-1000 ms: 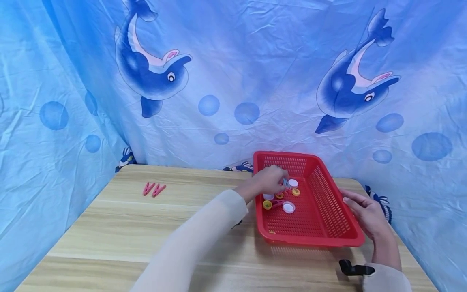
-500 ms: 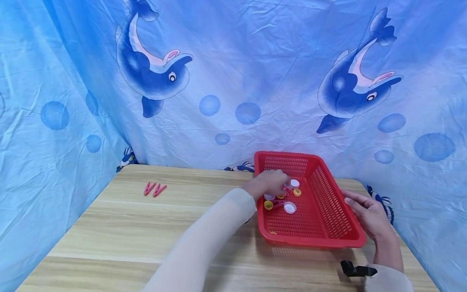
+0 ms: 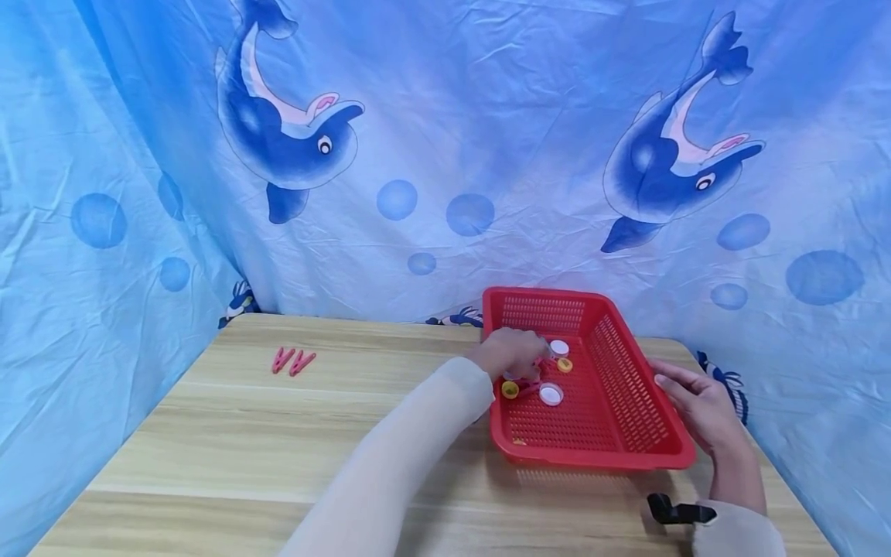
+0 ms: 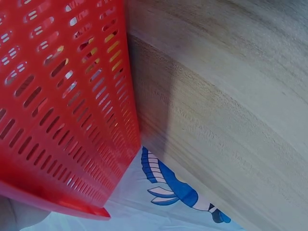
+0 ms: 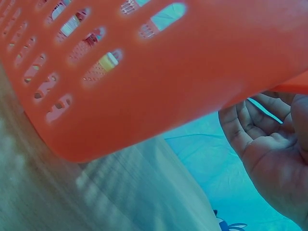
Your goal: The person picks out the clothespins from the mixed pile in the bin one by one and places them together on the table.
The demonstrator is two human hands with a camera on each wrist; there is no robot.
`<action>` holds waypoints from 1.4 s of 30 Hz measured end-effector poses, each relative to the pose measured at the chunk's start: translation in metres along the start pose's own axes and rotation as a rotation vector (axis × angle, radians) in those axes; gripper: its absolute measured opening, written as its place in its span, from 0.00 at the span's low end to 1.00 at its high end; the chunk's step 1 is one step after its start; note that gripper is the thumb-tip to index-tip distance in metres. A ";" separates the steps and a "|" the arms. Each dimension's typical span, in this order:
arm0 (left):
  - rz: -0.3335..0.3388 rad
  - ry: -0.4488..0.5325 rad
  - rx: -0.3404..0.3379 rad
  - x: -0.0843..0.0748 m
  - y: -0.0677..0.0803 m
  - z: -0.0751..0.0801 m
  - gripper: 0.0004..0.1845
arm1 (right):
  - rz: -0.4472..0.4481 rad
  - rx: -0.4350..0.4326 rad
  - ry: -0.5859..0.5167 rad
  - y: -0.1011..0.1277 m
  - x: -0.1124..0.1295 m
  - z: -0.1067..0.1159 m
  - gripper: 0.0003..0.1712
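Note:
In the head view, a red plastic basket point(image 3: 578, 418) with slotted sides stands on the right of the table. My left hand point(image 3: 513, 352) reaches over its left rim, fingers down among pink clothespins point(image 3: 529, 388) and bottle caps. Its fingertips are partly hidden, so whether they pinch a clothespin does not show. Near that hand lie a white cap point(image 3: 559, 348), a yellow cap point(image 3: 564, 364), another yellow cap point(image 3: 510, 389) and a clear-rimmed white cap point(image 3: 551, 394). My right hand point(image 3: 706, 406) holds the basket's right rim; in the right wrist view its fingers curl under the rim.
Two pink clothespins point(image 3: 292, 361) lie side by side at the back left of the wooden table point(image 3: 244, 449). A blue dolphin-print curtain point(image 3: 431, 139) hangs behind and along the sides. A black strap piece point(image 3: 678, 512) sticks out at the right cuff.
My left hand has shifted slightly down and toward the front inside the basket, from beside a blue clothespin to over the pink ones. The right hand stays on the rim.

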State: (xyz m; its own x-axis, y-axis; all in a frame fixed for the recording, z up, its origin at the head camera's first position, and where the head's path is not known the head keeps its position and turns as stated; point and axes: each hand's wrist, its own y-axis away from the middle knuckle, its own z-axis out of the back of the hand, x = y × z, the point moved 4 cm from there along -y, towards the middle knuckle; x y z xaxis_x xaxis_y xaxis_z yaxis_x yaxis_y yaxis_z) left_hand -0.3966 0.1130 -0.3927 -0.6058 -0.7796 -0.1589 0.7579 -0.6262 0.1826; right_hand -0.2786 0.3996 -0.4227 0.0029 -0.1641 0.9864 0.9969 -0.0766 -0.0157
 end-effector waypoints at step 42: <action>-0.118 0.135 -0.160 -0.002 0.000 0.006 0.14 | -0.015 -0.018 0.019 0.000 0.000 0.001 0.36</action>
State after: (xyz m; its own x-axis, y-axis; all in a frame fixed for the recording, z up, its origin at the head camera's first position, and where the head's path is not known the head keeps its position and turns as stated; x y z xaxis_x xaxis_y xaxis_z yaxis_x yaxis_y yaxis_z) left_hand -0.3969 0.1145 -0.3866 -0.6624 -0.6862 -0.3006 0.7193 -0.6947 0.0006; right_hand -0.2783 0.4010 -0.4230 -0.0141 -0.1818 0.9832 0.9953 -0.0967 -0.0036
